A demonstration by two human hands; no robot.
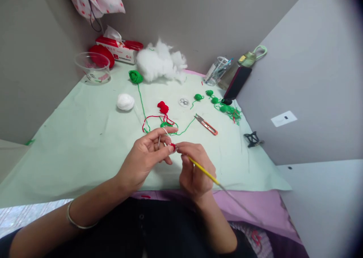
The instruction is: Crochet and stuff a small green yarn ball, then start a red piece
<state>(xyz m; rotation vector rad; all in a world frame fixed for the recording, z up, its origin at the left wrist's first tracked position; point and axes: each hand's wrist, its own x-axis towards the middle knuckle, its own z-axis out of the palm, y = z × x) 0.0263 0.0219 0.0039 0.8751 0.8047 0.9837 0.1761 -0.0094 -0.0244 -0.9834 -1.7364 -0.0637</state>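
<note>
My left hand (150,148) pinches a small red crochet piece (172,147) between thumb and fingers, and a strand of white yarn (166,132) runs over its forefinger. My right hand (197,169) grips a crochet hook (204,170) with a yellow handle, its tip meeting the red piece. Just beyond my hands lie red yarn (163,107) and loops of green yarn (169,126). To the right of these are thread snips (207,125) with orange handles. A white yarn ball (125,102) rests farther left.
White stuffing (160,61) is heaped at the back beside a green yarn ball (135,76). A clear tub (93,69) and a tissue box (116,50) stand back left. Small green crocheted pieces (214,100), a cup of tools (217,71), a phone (238,82) and a bottle (247,58) occupy the right.
</note>
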